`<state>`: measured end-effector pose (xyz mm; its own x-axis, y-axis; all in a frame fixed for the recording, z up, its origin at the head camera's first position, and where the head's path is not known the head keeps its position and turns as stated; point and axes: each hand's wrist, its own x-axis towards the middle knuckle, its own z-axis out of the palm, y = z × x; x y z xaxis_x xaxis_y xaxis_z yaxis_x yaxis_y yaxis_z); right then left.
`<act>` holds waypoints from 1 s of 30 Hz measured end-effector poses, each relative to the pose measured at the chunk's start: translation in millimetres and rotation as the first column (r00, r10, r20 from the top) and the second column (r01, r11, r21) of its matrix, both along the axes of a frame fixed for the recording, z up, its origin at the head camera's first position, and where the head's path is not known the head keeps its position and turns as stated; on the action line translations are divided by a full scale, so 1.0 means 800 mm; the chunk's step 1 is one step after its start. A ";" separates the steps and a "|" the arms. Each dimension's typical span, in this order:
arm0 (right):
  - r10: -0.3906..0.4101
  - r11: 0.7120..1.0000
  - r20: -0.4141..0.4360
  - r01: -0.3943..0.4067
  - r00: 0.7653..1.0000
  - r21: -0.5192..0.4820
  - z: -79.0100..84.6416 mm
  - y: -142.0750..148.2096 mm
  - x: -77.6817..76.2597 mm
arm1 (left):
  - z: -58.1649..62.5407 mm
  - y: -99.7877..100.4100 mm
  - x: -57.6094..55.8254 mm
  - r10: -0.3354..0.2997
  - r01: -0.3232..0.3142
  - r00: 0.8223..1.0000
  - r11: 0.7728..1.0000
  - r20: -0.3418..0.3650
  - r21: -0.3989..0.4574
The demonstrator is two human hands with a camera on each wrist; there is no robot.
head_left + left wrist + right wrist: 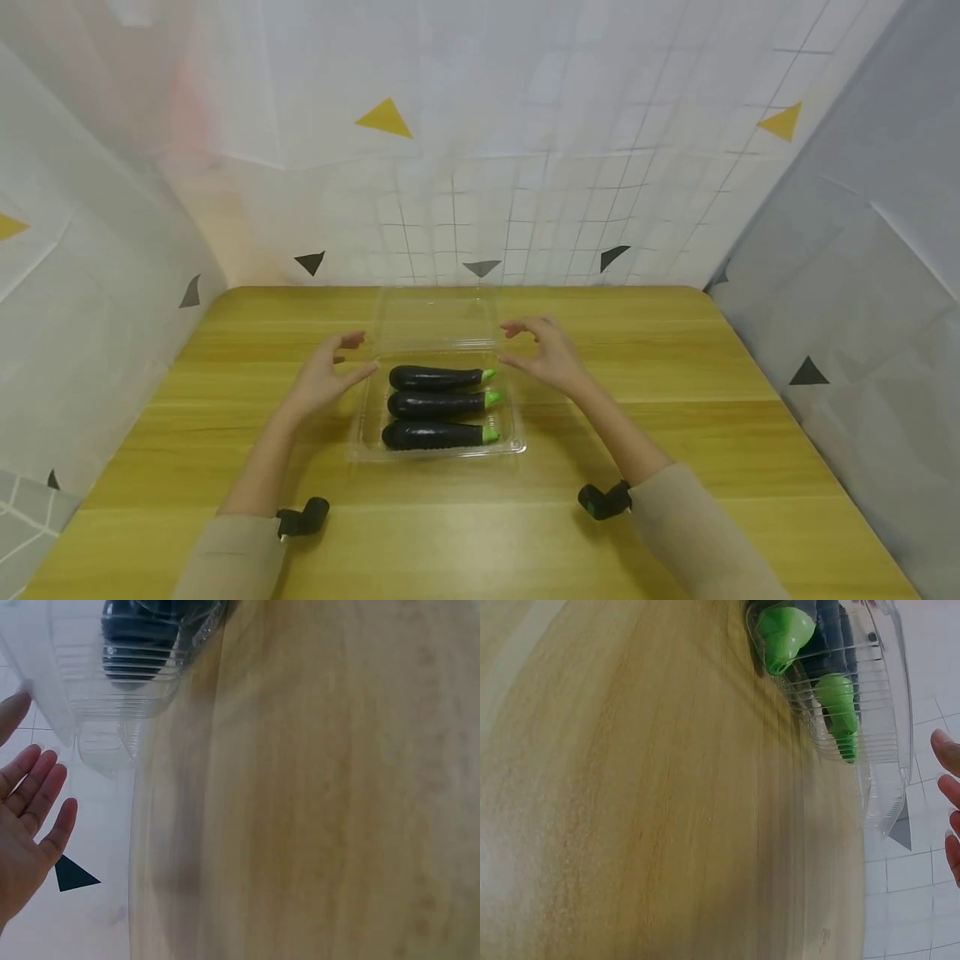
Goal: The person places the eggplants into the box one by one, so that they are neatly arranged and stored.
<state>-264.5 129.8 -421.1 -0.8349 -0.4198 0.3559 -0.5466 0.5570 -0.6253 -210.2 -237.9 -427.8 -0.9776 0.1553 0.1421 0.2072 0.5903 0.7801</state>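
Observation:
A clear plastic clamshell box (pixel 360 435) rests on the table with its lid (pixel 437 319) folded open toward the wall. Inside lie three dark eggplants (pixel 435 406) side by side, their green stem ends (pixel 838 705) pointing right. My left hand (pixel 324 375) hovers at the box's left side near the hinge, fingers spread and holding nothing; its thumb comes close to the rim. On the opposite side, my right hand (pixel 547 354) is raised with relaxed fingers, thumb toward the box edge, also holding nothing. In the left wrist view, the left fingers (pixel 46 780) are extended beside the box.
The wooden table (pixel 450 533) extends around the box. Behind it stands a pale wall covering (pixel 480 192) with printed triangles and grid lines, and similar panels flank both sides. A black wrist camera (pixel 303 517) sticks out from the left sleeve, another camera (pixel 603 500) from the right.

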 end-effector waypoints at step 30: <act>-0.026 0.998 0.058 0.023 0.998 0.055 -0.020 -0.005 -0.002 | -0.017 -0.001 -0.033 0.057 -0.058 0.998 0.998 0.036 0.021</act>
<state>-266.3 125.6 -437.0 -0.8641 -0.4160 0.2832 -0.4954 0.6040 -0.6243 -236.8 -239.1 -441.6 -0.9893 0.0958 0.1099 0.1453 0.5833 0.7992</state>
